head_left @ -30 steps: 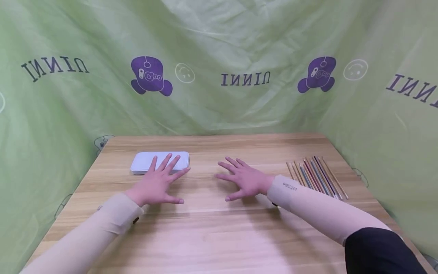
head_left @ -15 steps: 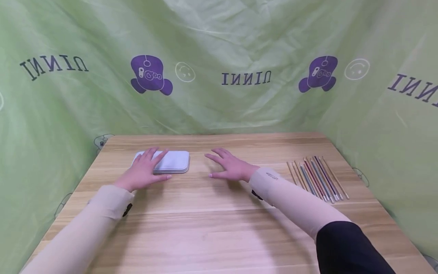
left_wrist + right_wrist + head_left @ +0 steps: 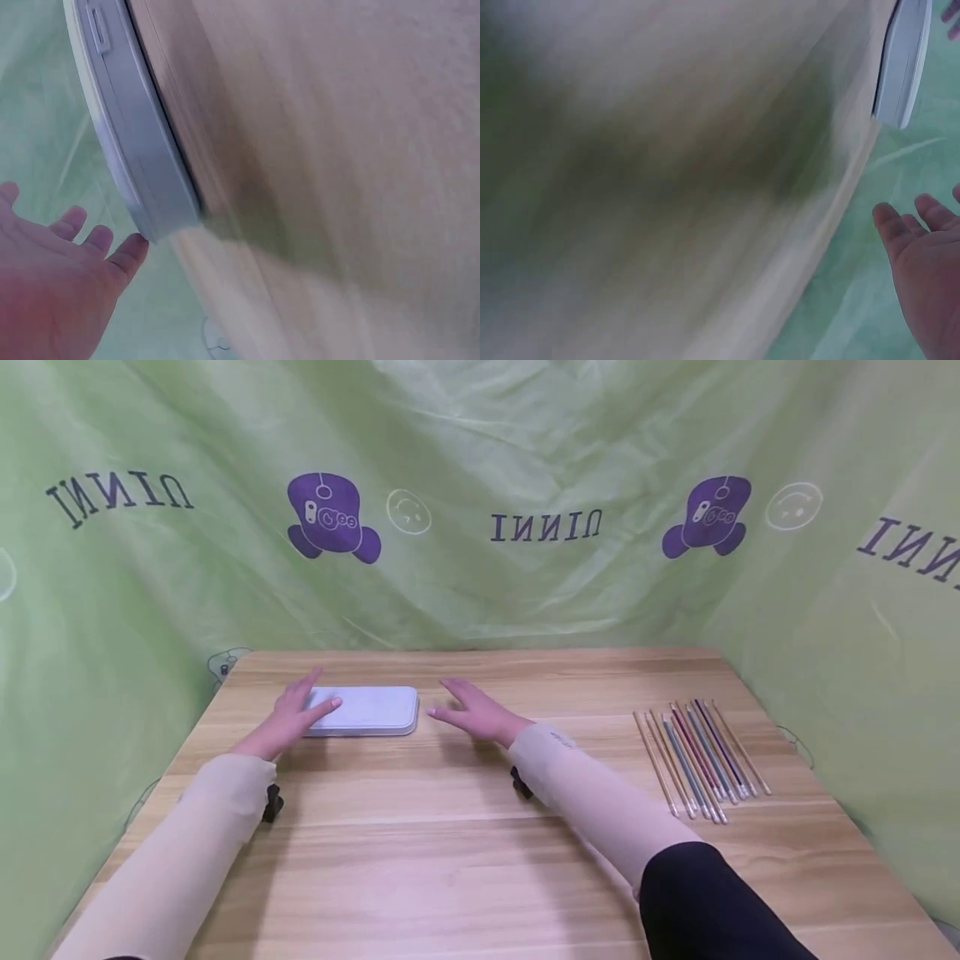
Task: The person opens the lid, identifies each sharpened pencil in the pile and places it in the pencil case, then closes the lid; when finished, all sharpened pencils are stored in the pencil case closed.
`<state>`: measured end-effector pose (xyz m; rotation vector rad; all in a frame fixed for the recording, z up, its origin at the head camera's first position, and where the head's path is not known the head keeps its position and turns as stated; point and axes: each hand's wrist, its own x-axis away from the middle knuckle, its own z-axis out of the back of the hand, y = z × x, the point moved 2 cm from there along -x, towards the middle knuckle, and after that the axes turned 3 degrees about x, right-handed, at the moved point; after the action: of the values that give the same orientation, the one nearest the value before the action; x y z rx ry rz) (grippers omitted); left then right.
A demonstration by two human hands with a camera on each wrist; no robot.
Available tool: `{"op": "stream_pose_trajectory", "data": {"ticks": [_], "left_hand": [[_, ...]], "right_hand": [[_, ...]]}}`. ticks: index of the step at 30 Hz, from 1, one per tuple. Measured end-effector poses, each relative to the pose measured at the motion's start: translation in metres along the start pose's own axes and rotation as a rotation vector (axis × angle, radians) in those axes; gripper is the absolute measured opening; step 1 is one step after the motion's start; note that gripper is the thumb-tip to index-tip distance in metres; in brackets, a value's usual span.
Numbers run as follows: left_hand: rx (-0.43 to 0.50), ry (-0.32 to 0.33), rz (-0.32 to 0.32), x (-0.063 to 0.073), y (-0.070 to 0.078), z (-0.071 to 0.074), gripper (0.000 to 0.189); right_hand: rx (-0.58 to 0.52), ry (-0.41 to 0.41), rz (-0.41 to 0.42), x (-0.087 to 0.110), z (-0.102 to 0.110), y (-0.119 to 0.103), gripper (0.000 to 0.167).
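A flat white pencil case [image 3: 371,710] with rounded corners lies on the wooden table, left of centre in the head view. My left hand [image 3: 283,717] is at its left end, fingers and thumb spread, the thumb over the near left part of the lid. In the left wrist view the little finger of the left hand [image 3: 52,281] appears close to the corner of the case [image 3: 142,127]; contact cannot be made out. My right hand [image 3: 476,714] hovers apart from the case's right end, fingers extended and holding nothing. The right wrist view shows the right hand [image 3: 934,281] with relaxed fingers.
Several pencils [image 3: 697,749] with pale eraser ends lie side by side at the right of the wooden table [image 3: 450,860]. A green cloth [image 3: 480,593] with purple prints encloses the back and sides.
Both hands have moved: the left hand went left and away from me to the case's left end, the right hand leftward toward its right end. The case stays in place.
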<state>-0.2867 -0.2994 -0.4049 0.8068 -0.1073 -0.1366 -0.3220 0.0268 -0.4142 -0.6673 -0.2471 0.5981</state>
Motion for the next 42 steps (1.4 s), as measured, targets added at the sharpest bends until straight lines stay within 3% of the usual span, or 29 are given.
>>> {"op": "stream_pose_trajectory", "data": {"ticks": [6, 13, 17, 21, 27, 34, 42], "left_hand": [[0.129, 0.048, 0.04, -0.01, -0.008, 0.005, 0.087], [0.282, 0.023, 0.164, -0.012, -0.014, 0.0, 0.094], [0.325, 0.04, 0.225, -0.012, -0.018, -0.006, 0.099], [0.343, 0.038, 0.295, -0.009, -0.017, -0.011, 0.094], [0.342, 0.046, 0.326, -0.005, -0.009, -0.017, 0.082], [0.362, 0.01, 0.309, 0.0, -0.001, -0.027, 0.077], [0.461, -0.096, 0.275, 0.024, 0.008, -0.045, 0.071]], "right_hand": [[-0.254, 0.051, -0.111, -0.015, -0.015, -0.005, 0.077], [-0.601, 0.105, -0.246, -0.028, -0.037, -0.011, 0.073], [-0.679, 0.149, -0.288, -0.029, -0.044, -0.016, 0.071], [-0.633, 0.192, -0.312, -0.029, -0.048, -0.017, 0.071], [-0.436, 0.214, -0.304, -0.019, -0.046, -0.015, 0.072], [-0.224, 0.144, -0.293, 0.0, -0.032, -0.008, 0.069], [-0.178, 0.044, -0.291, 0.034, -0.014, 0.008, 0.068]]}}
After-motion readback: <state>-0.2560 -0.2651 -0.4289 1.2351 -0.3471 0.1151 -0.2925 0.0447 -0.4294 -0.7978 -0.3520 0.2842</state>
